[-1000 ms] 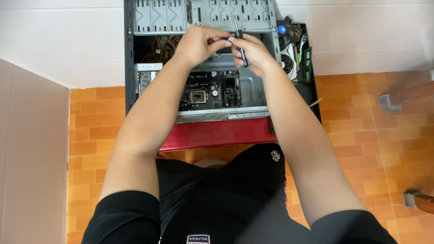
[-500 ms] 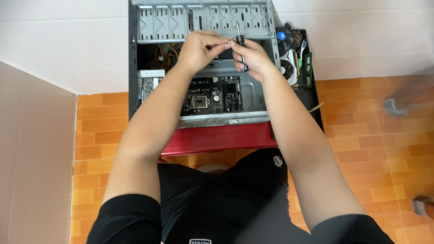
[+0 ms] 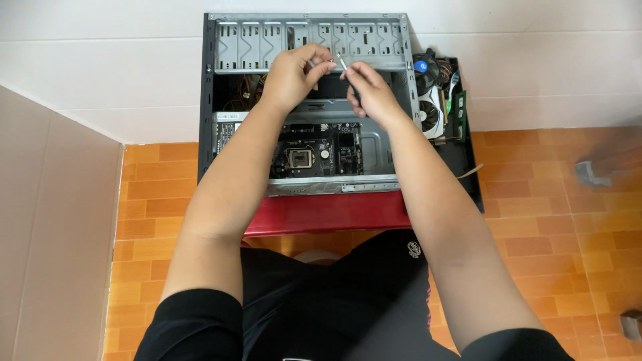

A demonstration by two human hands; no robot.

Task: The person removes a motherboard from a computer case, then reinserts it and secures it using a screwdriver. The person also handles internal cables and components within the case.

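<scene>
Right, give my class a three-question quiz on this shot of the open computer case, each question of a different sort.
1. True or false: the motherboard lies inside the open computer case.
2. Multiple choice: what does the right hand hold? A) a screwdriver B) a hammer C) a paintbrush
3. Fill in: the loose cooling fans lie to the ____ of the case in the picture.

Key:
1. True.
2. A: a screwdriver, its tip meeting the fingers of the left hand over the drive bays.
3. Right.
</scene>
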